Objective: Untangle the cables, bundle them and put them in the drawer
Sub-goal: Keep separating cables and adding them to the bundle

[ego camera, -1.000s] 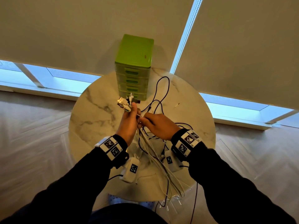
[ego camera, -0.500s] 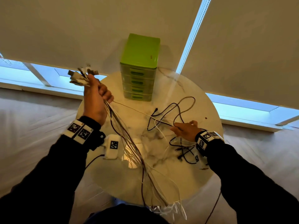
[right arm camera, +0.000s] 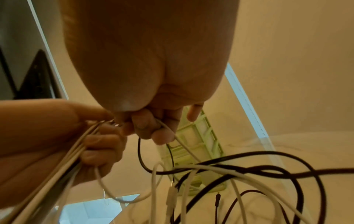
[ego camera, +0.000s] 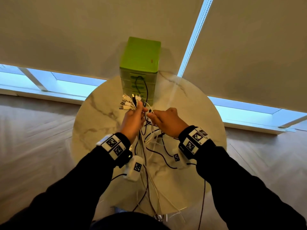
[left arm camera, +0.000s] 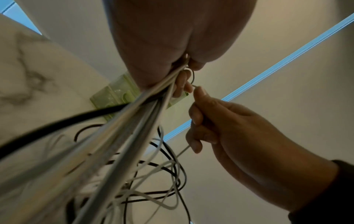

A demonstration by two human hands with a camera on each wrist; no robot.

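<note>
My left hand (ego camera: pixel 133 117) grips a bundle of white and black cables (left arm camera: pixel 134 121) above the round marble table (ego camera: pixel 99 130); their USB plugs (ego camera: pixel 127 102) fan out past its fingers. My right hand (ego camera: pixel 166 120) sits just to the right and pinches a thin white cable (right arm camera: pixel 178 139) by the left thumb. Loose cable loops (ego camera: pixel 154 143) hang below both hands and trail off the table's near edge. The green drawer unit (ego camera: pixel 141 63) stands at the back of the table with all its drawers shut; a black cable loop (ego camera: pixel 141 85) shows in front of it.
Window blinds and a low window strip (ego camera: pixel 58 82) lie behind the table. White camera modules (ego camera: pixel 134 168) hang under both wrists. A wood floor (ego camera: pixel 33 138) surrounds the table.
My left hand came back from high on the left to the table's middle with the bundle. My right hand rose from the loose cables on the right and now meets it, pinching a white cable.
</note>
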